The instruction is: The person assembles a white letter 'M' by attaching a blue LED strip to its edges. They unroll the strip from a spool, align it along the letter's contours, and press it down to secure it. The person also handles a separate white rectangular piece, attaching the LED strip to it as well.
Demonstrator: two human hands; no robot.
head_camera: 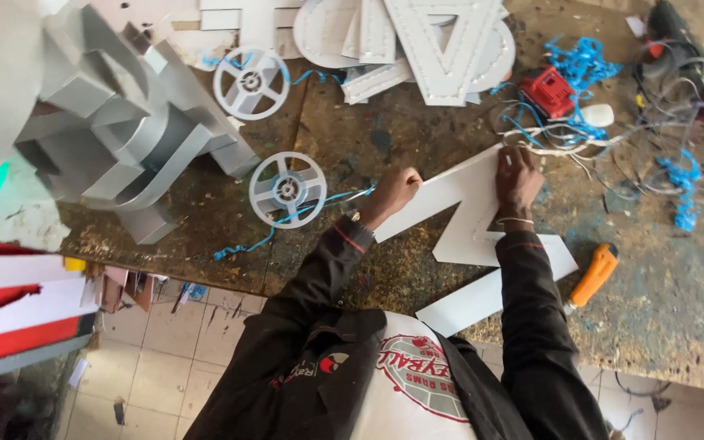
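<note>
The stained brown workbench (385,130) fills the upper and right part of the view, its near edge running down toward the right, with pale floor tiles (165,358) below it on the left; on the far left of the bench stands a heap of grey channel letters (116,122), and along the far edge lies a stack of flat white cut-out letters (417,41); the far right corner holds a tangle of blue and white wires (588,106) about a small red block (549,91).

The white Z-shaped letter panel (470,236) lies flat at the near middle of the bench, its long axis running diagonally from the far right, under the hands, down to the near edge, where its lower bar overhangs slightly; both hands sit on its upper bar, so the panel stretches away from the fingers toward the person's body.

The left hand (393,194) is curled shut on the left end of that bar, gripping its edge, though what else it pinches I cannot tell; the right hand (517,175) rests on the right end, fingers bent and closed, pressing down on the panel near the wires; the two hands are about equally near the bar, one at each end.

Two white spoked reels (288,189) trailing blue wire lie left of the left hand, the nearer one just beside it; an orange-handled utility knife (592,277) lies right of the panel, near the right forearm, untouched.
</note>
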